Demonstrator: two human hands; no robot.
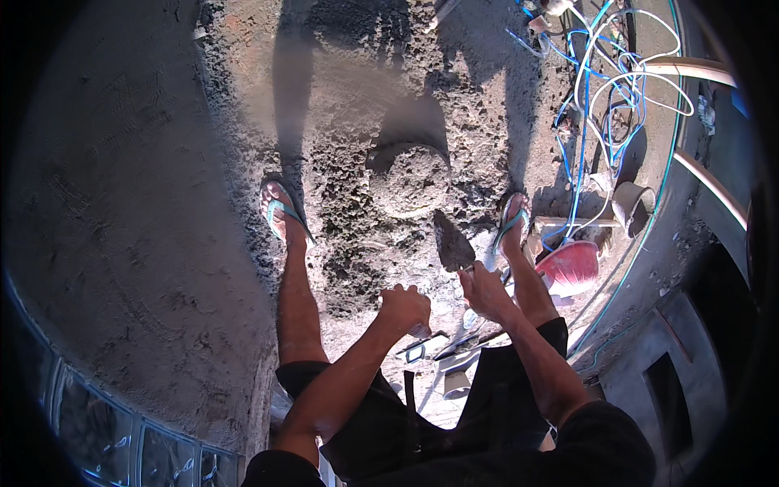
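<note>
My right hand (485,290) grips the handle of a pointed trowel (452,241) whose mortar-caked blade points up toward a round pan (408,178) heaped with grey mortar on the ground. My left hand (406,309) is closed in a fist just left of the right hand; something small and pale shows under its fingers, but I cannot tell what it is. Both my feet in turquoise flip-flops stand either side of the pan: left foot (280,213), right foot (512,221).
Wet mortar (349,162) spreads over the dusty ground around the pan. A red bowl (570,266) lies by my right foot. Tangled blue and white cables (608,89) and a grey pot (633,204) lie at upper right. Glass blocks (122,434) sit at lower left.
</note>
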